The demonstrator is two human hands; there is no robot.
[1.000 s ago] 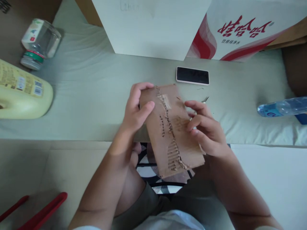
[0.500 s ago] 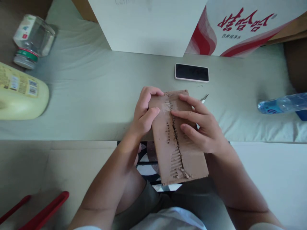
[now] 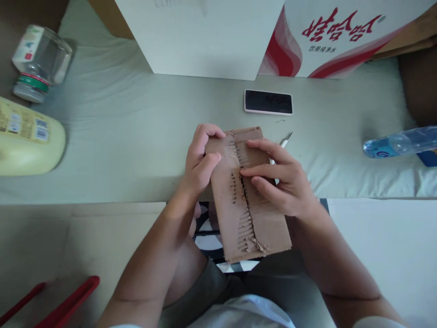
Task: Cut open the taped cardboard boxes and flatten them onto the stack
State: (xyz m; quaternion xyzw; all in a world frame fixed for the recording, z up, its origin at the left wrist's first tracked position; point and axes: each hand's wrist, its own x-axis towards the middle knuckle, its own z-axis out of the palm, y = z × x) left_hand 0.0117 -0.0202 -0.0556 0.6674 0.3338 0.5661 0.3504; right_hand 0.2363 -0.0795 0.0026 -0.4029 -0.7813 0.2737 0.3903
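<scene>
A flat brown cardboard box (image 3: pixel 228 218) is held over my lap, its far end above the cloth-covered surface. Down its middle runs a torn, ragged seam with exposed corrugation. My left hand (image 3: pixel 203 159) grips the upper left edge, thumb on top and fingers curled at the far corner. Spread over the right half, my right hand (image 3: pixel 283 177) rests its fingertips on the cardboard, with the index or middle finger at the seam. Just beyond that hand lies a thin white tool with a pointed metal tip (image 3: pixel 287 139), partly hidden.
A phone (image 3: pixel 268 102) lies beyond the box. Behind it stand a white carton (image 3: pixel 205 45) and a red-and-white carton (image 3: pixel 317 45). Left are a clear jar (image 3: pixel 44 59) and a pale yellow bottle (image 3: pixel 30 141); right, a water bottle (image 3: pixel 399 143). Red handles (image 3: pixel 71 300) show lower left.
My right fingers have slid slightly down along the seam toward me. My left hand keeps its grip. The whole view has shifted a little.
</scene>
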